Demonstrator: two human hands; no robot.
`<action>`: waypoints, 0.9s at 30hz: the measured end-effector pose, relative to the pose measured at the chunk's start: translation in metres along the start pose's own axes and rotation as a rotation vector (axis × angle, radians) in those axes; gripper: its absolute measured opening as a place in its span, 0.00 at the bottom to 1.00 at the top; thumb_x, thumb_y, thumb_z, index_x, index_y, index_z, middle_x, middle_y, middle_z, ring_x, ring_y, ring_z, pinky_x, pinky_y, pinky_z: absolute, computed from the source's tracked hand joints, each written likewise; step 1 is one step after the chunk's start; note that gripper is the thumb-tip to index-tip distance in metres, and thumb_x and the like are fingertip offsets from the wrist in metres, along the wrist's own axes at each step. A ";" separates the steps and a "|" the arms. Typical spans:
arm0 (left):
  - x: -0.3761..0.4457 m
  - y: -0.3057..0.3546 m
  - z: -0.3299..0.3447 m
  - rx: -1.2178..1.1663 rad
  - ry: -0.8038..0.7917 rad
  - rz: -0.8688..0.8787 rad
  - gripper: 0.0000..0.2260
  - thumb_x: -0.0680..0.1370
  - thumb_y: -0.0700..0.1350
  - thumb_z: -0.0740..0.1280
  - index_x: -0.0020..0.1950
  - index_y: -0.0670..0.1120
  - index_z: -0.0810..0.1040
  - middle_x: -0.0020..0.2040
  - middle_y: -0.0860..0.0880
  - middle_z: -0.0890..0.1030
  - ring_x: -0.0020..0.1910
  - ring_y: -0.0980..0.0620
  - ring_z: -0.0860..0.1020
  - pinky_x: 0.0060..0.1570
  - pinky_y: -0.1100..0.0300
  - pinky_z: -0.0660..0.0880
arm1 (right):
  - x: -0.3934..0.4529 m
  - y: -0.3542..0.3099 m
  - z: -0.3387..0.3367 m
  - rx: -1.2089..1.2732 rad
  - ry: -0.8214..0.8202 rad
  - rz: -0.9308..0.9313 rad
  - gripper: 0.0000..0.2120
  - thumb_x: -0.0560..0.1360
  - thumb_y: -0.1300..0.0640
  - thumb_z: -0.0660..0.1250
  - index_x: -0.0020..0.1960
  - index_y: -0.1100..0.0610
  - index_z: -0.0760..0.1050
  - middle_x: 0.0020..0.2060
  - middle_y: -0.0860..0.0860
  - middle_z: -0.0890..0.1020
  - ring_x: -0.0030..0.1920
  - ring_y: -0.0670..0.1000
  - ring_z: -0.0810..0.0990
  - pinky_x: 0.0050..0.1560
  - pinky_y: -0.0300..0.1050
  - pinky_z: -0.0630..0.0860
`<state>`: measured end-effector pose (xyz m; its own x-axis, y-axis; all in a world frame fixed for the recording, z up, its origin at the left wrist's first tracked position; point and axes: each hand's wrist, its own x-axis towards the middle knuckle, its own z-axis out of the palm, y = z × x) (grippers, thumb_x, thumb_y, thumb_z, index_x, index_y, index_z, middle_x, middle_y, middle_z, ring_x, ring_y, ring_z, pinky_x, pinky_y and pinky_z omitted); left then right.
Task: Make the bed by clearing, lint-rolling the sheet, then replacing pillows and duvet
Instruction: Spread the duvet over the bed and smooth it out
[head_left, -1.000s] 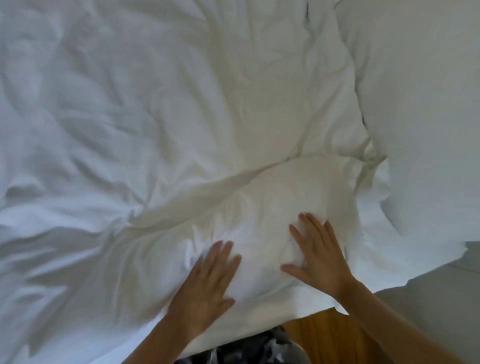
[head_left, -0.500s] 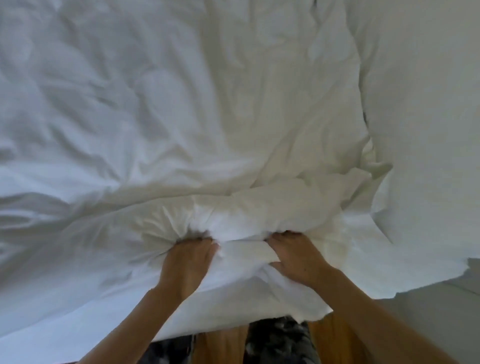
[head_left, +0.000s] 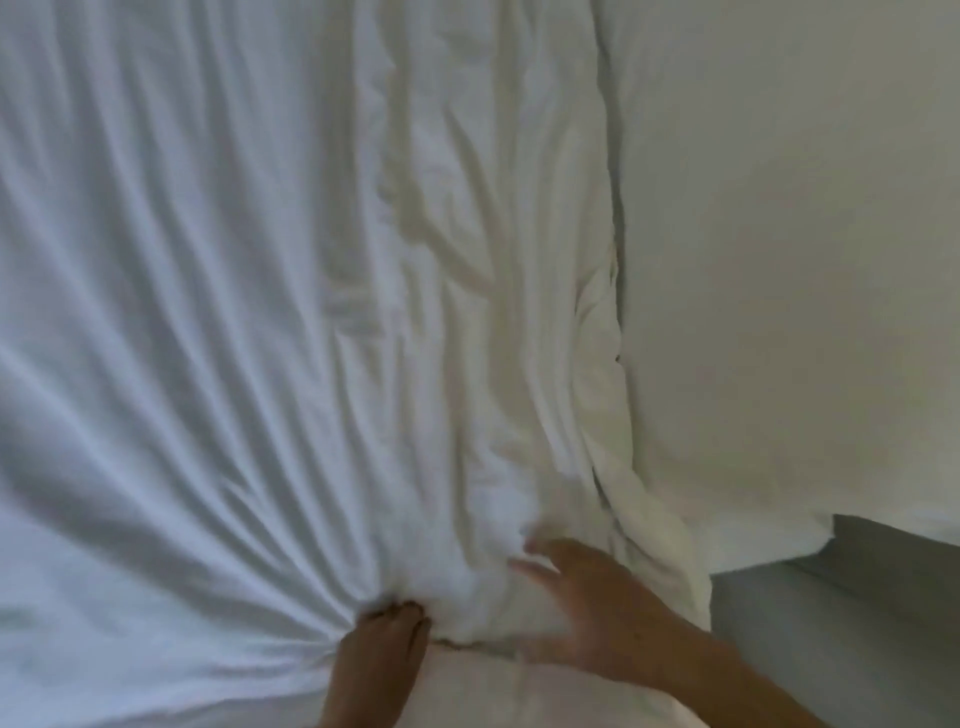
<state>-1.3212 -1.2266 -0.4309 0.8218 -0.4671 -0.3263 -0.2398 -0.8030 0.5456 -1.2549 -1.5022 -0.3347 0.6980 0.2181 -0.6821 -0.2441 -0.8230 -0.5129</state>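
Note:
A white duvet covers most of the view, drawn into long folds that fan out from its near edge. My left hand grips a bunch of that duvet at the bottom centre, fingers curled into the cloth. Just to its right, my right hand is blurred, its fingers spread and straight over the duvet's edge, holding nothing. A white pillow lies flat along the duvet's right side.
Below the pillow at the lower right, a strip of grey bed base or mattress side shows. The duvet's edge bunches up where it meets the pillow.
Both hands were flat on the duvet, then gripped it. The duvet has since been pulled taut toward me into straight folds. My right hand has let go and opened; the left still grips.

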 end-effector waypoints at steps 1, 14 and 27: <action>0.007 0.014 -0.005 -0.054 0.162 -0.044 0.15 0.81 0.54 0.55 0.41 0.52 0.77 0.34 0.53 0.81 0.35 0.56 0.77 0.29 0.63 0.70 | 0.013 0.001 -0.003 0.007 0.140 -0.038 0.42 0.69 0.22 0.46 0.74 0.46 0.59 0.72 0.50 0.67 0.71 0.50 0.66 0.71 0.52 0.64; 0.119 0.106 0.010 -0.093 -0.070 -0.501 0.34 0.61 0.46 0.76 0.63 0.35 0.72 0.54 0.36 0.78 0.49 0.36 0.79 0.42 0.47 0.79 | 0.147 -0.003 -0.043 0.509 0.664 0.679 0.48 0.63 0.32 0.71 0.71 0.60 0.62 0.64 0.54 0.75 0.63 0.57 0.75 0.63 0.49 0.70; 0.109 0.086 -0.046 -0.588 0.079 -0.679 0.09 0.62 0.32 0.57 0.27 0.46 0.65 0.21 0.54 0.63 0.23 0.54 0.61 0.21 0.64 0.59 | 0.142 -0.023 -0.022 0.478 0.738 0.564 0.54 0.63 0.33 0.72 0.78 0.52 0.49 0.73 0.57 0.63 0.71 0.60 0.63 0.69 0.55 0.62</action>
<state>-1.2286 -1.3299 -0.3838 0.7287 0.0830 -0.6798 0.5953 -0.5674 0.5689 -1.1354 -1.4644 -0.4085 0.5987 -0.6400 -0.4815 -0.7909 -0.3776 -0.4815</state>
